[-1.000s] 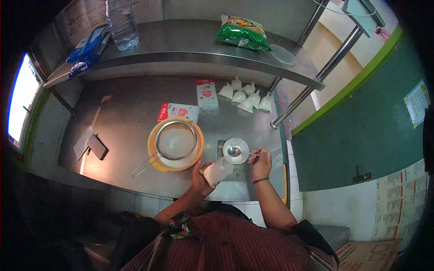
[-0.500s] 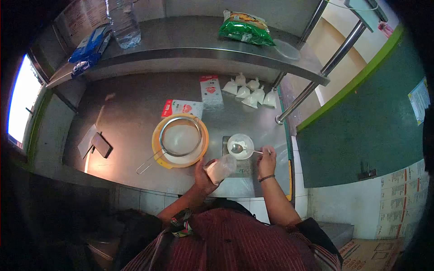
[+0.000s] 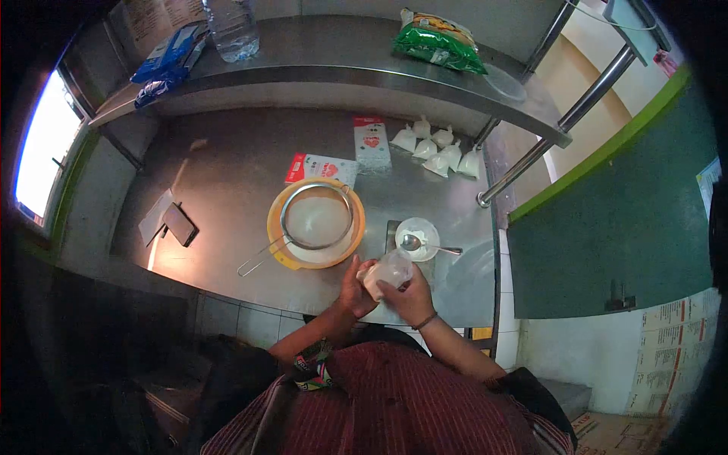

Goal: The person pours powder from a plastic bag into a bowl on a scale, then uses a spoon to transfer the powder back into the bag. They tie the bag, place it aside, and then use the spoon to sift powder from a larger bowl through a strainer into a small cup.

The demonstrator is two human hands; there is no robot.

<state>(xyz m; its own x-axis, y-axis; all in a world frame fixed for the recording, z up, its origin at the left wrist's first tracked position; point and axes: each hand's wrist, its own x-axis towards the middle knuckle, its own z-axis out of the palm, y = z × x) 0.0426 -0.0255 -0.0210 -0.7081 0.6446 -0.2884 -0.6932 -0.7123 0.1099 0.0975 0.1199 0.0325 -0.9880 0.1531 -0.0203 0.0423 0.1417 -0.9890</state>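
Observation:
A clear plastic bag of pale powder [image 3: 385, 276] is between my two hands, above the table's front edge. My left hand [image 3: 355, 292] supports the bag from the left side. My right hand [image 3: 412, 300] grips it from the right, thumb across its front. Just beyond the bag, a small white bowl [image 3: 426, 228] holds white powder. A metal spoon [image 3: 446, 249] rests in that bowl, its handle pointing right. The bowl stands on a flat dark-edged device [image 3: 391, 236], mostly hidden. Left of it, a round metal sieve [image 3: 349, 220] lies over a yellow bowl [image 3: 358, 236].
Two red-and-white boxes [image 3: 370, 144] [image 3: 322, 168] lie behind the yellow bowl. Several tied bags of white powder [image 3: 437, 161] sit at the back right. A phone [image 3: 180, 225] leans on a stand at left. Overhead, a metal shelf [image 3: 326, 57] carries a bottle [image 3: 231, 30] and a green packet [image 3: 440, 45].
My right hand has let go of the spoon, now resting in the white bowl, and has moved left onto the bag. The whole view has shifted slightly.

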